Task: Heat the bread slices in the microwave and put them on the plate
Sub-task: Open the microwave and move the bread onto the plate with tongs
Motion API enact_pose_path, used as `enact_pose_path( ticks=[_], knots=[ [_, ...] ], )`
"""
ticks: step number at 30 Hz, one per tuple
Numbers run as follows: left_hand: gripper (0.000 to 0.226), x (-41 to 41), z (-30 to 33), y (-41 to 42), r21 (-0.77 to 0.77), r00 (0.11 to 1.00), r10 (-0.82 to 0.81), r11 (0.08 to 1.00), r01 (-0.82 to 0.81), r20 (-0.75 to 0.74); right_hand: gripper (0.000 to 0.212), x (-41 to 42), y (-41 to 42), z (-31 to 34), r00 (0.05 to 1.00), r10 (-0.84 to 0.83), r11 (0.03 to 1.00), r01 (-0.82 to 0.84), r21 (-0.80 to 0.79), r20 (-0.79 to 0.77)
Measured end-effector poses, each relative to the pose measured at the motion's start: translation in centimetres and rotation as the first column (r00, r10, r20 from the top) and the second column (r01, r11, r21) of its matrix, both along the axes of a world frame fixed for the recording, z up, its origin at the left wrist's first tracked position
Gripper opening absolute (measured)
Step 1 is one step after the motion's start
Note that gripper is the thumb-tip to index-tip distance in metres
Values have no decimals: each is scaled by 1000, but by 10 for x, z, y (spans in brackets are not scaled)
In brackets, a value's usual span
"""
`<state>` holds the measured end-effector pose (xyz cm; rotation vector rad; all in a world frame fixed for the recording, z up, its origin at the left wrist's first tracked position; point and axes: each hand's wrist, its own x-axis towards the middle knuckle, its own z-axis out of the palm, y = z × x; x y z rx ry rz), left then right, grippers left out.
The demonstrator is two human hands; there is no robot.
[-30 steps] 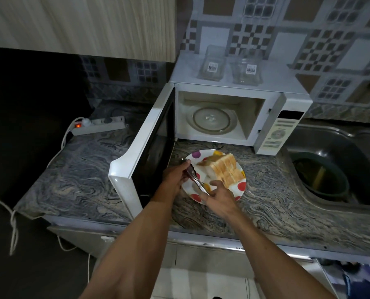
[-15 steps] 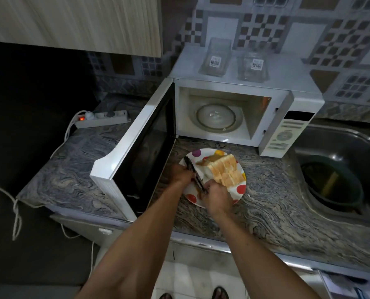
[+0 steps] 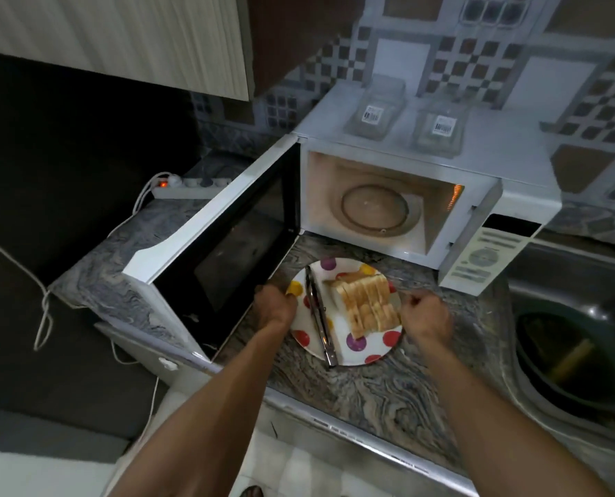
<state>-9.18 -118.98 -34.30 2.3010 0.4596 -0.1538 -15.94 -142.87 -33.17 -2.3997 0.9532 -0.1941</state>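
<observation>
Spotted plate [image 3: 356,355]: left hand [image 3: 275,306] grips its left rim, right hand [image 3: 426,317] its right, both forearms outstretched.

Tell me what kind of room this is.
Most likely a home kitchen: an open microwave stands on a marbled stone counter, a steel sink lies to its right, and a spotted plate of bread slices sits in front.

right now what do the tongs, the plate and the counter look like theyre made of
Tongs: likely polished steel, thin silvery arms with bright glints.
Plate: glossy white with coloured dots; ceramic or melamine, cannot tell which.
Counter: looks like polished stone, perhaps granite, from its swirling grey-brown veining and slight sheen.
</observation>
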Motion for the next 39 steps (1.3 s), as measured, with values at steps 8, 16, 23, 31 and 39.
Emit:
enact_pose_path(
  ticks=[8, 16, 23, 31, 39],
  knots=[
    [43, -5, -16, 2, 19, 993, 73, 997, -72, -92, 38, 42, -25, -22, 963, 170, 978, -140, 154, -207],
    [41, -2, -16, -1, -28, 980, 147, 988, -152, -133, 53, 51, -34, -29, 952, 191, 965, -138, 221, -238],
    [20, -18, -11, 6, -106, 977, 157, 979, -174, -147, 42, 36, -26, -16, 950, 224, 950, -164, 266, -216],
    [23, -53, -6, 29, -158, 987, 69, 983, -92, -147, 30, -5, -2, 5, 954, 241, 952, -197, 235, -177],
    [23, -121, -15, 97, -309, 991, 45, 947, -83, -128, 41, -75, 56, 17, 965, 215, 953, -174, 249, -149]
  ],
)
